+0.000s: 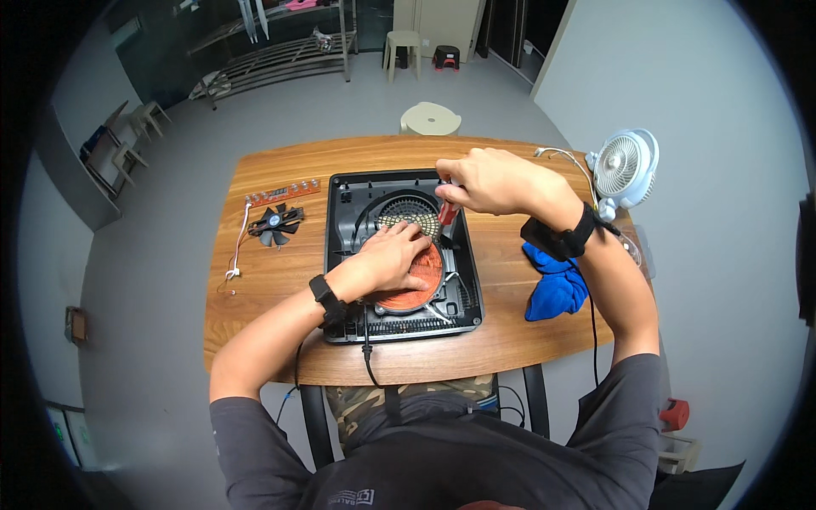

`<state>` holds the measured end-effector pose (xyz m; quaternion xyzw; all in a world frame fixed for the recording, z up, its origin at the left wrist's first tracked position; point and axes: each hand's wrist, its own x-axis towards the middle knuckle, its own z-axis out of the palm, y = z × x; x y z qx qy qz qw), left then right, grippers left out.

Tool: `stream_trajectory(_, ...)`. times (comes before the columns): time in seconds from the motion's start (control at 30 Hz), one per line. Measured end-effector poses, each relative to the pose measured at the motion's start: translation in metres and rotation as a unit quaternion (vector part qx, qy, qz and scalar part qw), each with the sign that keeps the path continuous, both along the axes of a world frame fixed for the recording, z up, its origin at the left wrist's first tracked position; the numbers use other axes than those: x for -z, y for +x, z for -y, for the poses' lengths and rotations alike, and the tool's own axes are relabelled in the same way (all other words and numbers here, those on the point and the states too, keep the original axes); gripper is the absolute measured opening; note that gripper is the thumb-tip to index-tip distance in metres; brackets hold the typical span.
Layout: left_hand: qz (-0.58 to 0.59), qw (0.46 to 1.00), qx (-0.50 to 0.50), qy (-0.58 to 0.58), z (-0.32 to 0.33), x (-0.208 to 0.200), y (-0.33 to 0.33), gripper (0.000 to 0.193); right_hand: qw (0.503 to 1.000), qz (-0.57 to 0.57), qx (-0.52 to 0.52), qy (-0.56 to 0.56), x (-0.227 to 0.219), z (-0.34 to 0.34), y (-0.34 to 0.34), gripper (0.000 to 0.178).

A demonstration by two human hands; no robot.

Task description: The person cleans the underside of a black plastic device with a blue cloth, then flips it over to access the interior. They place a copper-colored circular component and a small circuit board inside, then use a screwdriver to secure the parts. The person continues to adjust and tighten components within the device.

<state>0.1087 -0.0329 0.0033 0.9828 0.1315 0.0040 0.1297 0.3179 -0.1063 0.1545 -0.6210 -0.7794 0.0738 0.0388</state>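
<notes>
An opened black appliance housing (342, 234), resembling an induction cooker base, lies on the wooden table. Inside it sits a round copper-coloured coil (432, 270), and behind that is a round vent grille (406, 204). My left hand (391, 259) rests on the coil with its fingers stretched out. A screwdriver with a red handle (448, 212) is gripped in my right hand (489, 180), held upright over the housing's right side beside the coil. Its tip is too small to make out.
Left of the housing lie a black fan (276, 224) and a narrow circuit board (285, 194) with wires. A blue cloth (557, 285) is to the right, near a white desk fan (625, 170). Beyond the table (501, 340) stands a beige stool (430, 119).
</notes>
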Motion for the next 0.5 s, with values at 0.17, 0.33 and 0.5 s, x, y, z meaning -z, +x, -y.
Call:
stream_trajectory(0.17,0.005,1.000,-0.002,-0.012,0.000,0.000,-0.002,0.081,0.999,0.021,0.046,-0.005,-0.001,0.003,-0.007,0.043)
stream_trajectory(0.33,-0.001,1.000,0.001,-0.004,0.002,0.002,-0.001,0.082,0.996,-0.027,0.048,-0.071,-0.011,0.011,-0.003,0.041)
stream_trajectory(0.5,-0.004,1.000,-0.006,-0.010,0.002,0.002,0.000,0.083,0.996,0.051,0.051,0.047,0.010,0.008,-0.003,0.053)
